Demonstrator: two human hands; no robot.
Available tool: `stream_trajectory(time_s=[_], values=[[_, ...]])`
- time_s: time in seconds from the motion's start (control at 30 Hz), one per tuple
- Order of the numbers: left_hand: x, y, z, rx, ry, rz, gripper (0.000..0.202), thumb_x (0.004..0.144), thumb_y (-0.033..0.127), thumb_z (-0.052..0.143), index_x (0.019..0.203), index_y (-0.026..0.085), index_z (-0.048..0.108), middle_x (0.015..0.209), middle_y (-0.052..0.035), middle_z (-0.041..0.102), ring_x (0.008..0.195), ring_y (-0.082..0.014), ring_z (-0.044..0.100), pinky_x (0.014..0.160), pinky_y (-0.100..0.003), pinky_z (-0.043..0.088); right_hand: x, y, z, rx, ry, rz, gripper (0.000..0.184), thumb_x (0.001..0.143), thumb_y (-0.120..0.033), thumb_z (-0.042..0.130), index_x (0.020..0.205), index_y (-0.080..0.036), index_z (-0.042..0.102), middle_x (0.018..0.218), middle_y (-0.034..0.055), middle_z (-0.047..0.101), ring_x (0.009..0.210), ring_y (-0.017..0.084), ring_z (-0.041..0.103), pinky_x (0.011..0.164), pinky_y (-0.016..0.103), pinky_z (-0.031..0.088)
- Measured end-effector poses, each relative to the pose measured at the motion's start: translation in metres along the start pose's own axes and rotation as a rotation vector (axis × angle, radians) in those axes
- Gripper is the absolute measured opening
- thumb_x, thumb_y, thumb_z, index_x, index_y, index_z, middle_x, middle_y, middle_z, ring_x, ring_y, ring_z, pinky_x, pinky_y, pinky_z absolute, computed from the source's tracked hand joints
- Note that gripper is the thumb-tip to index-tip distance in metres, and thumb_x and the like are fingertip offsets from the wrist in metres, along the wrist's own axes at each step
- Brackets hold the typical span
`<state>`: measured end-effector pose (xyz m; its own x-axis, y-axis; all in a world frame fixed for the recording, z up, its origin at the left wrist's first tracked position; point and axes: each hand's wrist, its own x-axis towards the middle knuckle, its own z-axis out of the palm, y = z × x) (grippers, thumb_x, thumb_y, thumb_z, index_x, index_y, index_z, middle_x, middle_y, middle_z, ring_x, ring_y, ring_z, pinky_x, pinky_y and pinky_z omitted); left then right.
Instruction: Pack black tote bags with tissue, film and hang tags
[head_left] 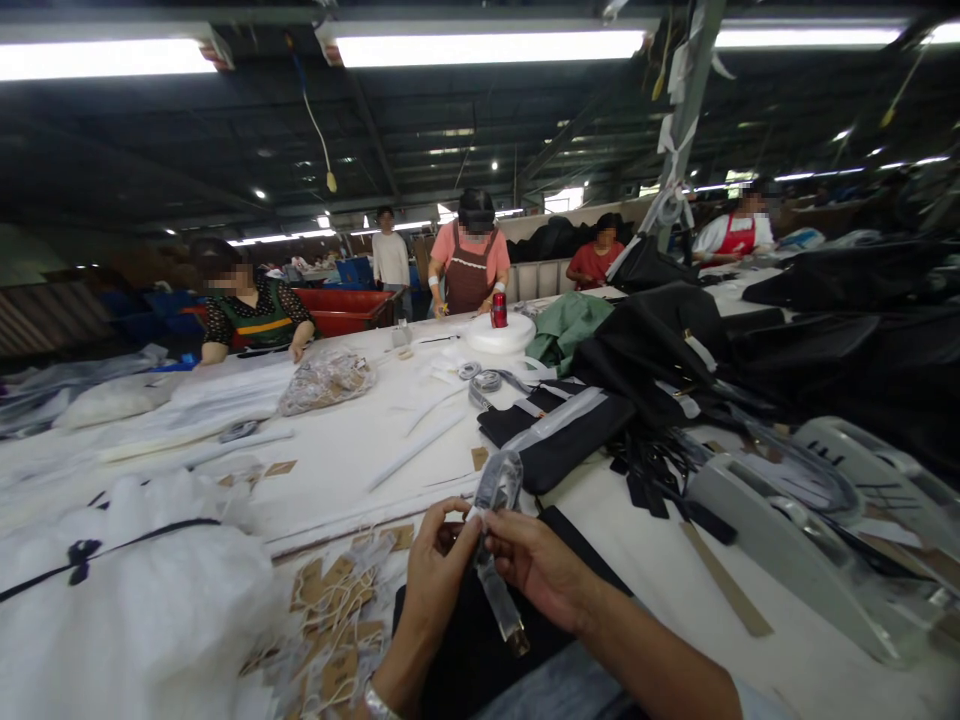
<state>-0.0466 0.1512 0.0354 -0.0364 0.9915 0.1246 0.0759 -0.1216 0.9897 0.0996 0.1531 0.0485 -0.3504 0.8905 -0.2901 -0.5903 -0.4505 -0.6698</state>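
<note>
Both hands meet at a looped grey strap (498, 485) in a clear plastic sleeve, with a metal end piece hanging at the bottom. My left hand (436, 560) is closed, thumb and fingers pinching a small white piece at the middle of the strap. From the other side my right hand (536, 560) grips the strap just below its loop. Under the hands lies black fabric (457, 650). To the left of my wrist is a heap of brown cardboard tags (337, 590) with white strings.
A white plastic bundle (150, 590) tied with black cord stands at left. Black bags (577, 430) and grey molded pieces (780, 540) crowd the right. Coiled straps (486, 382) lie beyond my hands. Several people work around the table, one in a brown apron (470, 270).
</note>
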Motion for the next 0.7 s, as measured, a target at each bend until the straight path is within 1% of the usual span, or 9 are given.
stream_trajectory(time_s=[0.1,0.23,0.3,0.37,0.43,0.5,0.53,0.6,0.7], values=[[0.003,0.007,0.000,-0.001,-0.037,0.007,0.030,0.083,0.044,0.065,0.102,0.021,0.060,0.083,-0.0001,0.067,0.070,-0.0118,0.060,0.062,-0.020,0.045,0.008,0.000,0.006,0.089,0.014,0.019,0.036,0.064,-0.028,0.089,0.088,-0.010,0.069,0.070,-0.0040,0.055,0.053,-0.001,0.047,0.040,0.006,0.031],[0.010,0.011,-0.002,-0.025,-0.057,0.013,0.030,0.083,0.044,0.066,0.102,0.022,0.060,0.097,-0.0013,0.067,0.070,-0.0102,0.061,0.057,-0.019,0.044,0.017,-0.001,0.009,0.227,-0.086,0.029,0.035,0.064,-0.021,0.089,0.088,-0.010,0.066,0.067,-0.0081,0.051,0.040,-0.006,0.026,0.032,0.005,0.017],[0.014,0.009,-0.003,-0.018,-0.060,0.009,0.031,0.080,0.044,0.068,0.100,0.021,0.060,0.108,-0.0033,0.067,0.071,-0.0105,0.062,0.057,-0.020,0.046,0.019,-0.001,0.009,0.255,-0.118,0.032,0.030,0.068,-0.018,0.086,0.089,-0.011,0.065,0.068,-0.0084,0.051,0.039,-0.006,0.024,0.032,0.005,0.016],[0.017,0.005,-0.003,-0.003,-0.069,0.002,0.032,0.079,0.045,0.069,0.098,0.021,0.061,0.121,-0.0053,0.064,0.073,-0.0111,0.064,0.059,-0.021,0.048,0.019,-0.002,0.007,0.212,-0.097,0.030,0.024,0.073,-0.019,0.082,0.089,-0.012,0.065,0.066,-0.0085,0.050,0.039,-0.005,0.029,0.034,0.004,0.020],[0.024,-0.001,-0.005,0.020,-0.092,0.002,0.034,0.079,0.047,0.068,0.098,0.020,0.061,0.120,-0.0065,0.065,0.079,-0.0135,0.066,0.064,-0.023,0.051,0.018,-0.006,0.004,0.062,-0.050,0.019,0.020,0.078,-0.024,0.077,0.091,-0.014,0.066,0.069,-0.0062,0.054,0.044,-0.003,0.044,0.036,0.005,0.029],[0.035,-0.007,-0.008,0.047,-0.112,0.028,0.035,0.082,0.049,0.064,0.101,0.019,0.061,0.106,-0.0065,0.070,0.085,-0.0169,0.067,0.072,-0.026,0.052,0.013,-0.012,-0.003,-0.177,-0.027,-0.007,0.023,0.083,-0.030,0.072,0.100,-0.016,0.068,0.079,-0.0015,0.061,0.058,0.005,0.061,0.040,0.008,0.038],[0.044,-0.009,-0.010,0.073,-0.111,0.054,0.035,0.084,0.049,0.062,0.102,0.019,0.062,0.100,-0.0060,0.071,0.088,-0.0184,0.067,0.075,-0.027,0.052,0.010,-0.015,-0.008,-0.315,-0.019,-0.025,0.027,0.084,-0.032,0.069,0.107,-0.018,0.068,0.083,0.0005,0.064,0.064,0.008,0.065,0.041,0.011,0.040],[0.063,-0.012,-0.015,0.176,-0.077,0.135,0.034,0.088,0.049,0.056,0.102,0.019,0.063,0.096,-0.0055,0.071,0.092,-0.0203,0.067,0.081,-0.030,0.052,-0.001,-0.022,-0.018,-0.609,-0.003,-0.075,0.035,0.085,-0.033,0.065,0.116,-0.017,0.067,0.081,0.0028,0.068,0.064,0.012,0.066,0.043,0.015,0.043],[0.088,-0.008,-0.020,0.471,0.018,0.247,0.031,0.092,0.042,0.049,0.104,0.019,0.066,0.105,-0.0073,0.071,0.100,-0.0237,0.065,0.093,-0.038,0.048,-0.024,-0.026,-0.032,-0.985,-0.021,-0.162,0.034,0.087,-0.036,0.059,0.111,-0.015,0.072,0.070,0.0038,0.069,0.057,0.013,0.062,0.047,0.020,0.046]])
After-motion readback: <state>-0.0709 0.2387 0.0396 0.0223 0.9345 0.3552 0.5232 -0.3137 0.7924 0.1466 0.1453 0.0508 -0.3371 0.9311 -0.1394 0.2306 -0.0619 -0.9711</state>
